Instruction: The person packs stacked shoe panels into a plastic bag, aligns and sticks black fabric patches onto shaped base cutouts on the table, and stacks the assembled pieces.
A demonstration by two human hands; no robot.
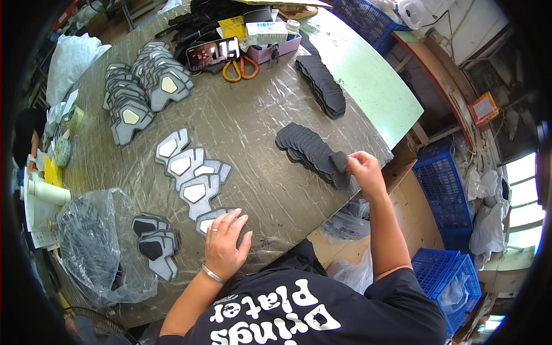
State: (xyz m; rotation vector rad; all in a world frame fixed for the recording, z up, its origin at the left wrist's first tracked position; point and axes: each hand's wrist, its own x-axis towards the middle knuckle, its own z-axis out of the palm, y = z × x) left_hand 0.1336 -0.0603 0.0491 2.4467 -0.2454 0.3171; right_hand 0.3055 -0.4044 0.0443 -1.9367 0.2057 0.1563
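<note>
- Nearest to where I stand looking down is a black T-shirt (397, 307) with white lettering, worn by a person bent over a table (247, 129) covered in wrinkled clear plastic.
- At the right, the person's right hand (366, 168) holds a small dark piece (338, 161) between thumb and fingertips, the grip narrow, just above the near end of a fanned black stack (310, 148).
- Toward the middle, the left hand (224, 244) lies palm down, fingers loosely spread and thumb apart, fingertips on the grey pad (202, 223) nearest the body; a pale centre shows beside them.
- Beyond that hand, more grey pads with pale centres (198, 191) run away in a crooked, partly overlapping row.
- Step in hand, as I judge it: taking one dark piece from the stack while the other hand steadies a pad.
- Next move, I think, calls for keeping that pinch on a single piece, bringing it across the bare plastic and lining it up with a pad.
- Around the work: two heaps of similar pads (129, 117) at far left, pads with black centres (152, 248) beside a clear bag (92, 241), a second black stack (323, 86), a lit phone (211, 54) and orange-handled scissors (249, 68).
</note>
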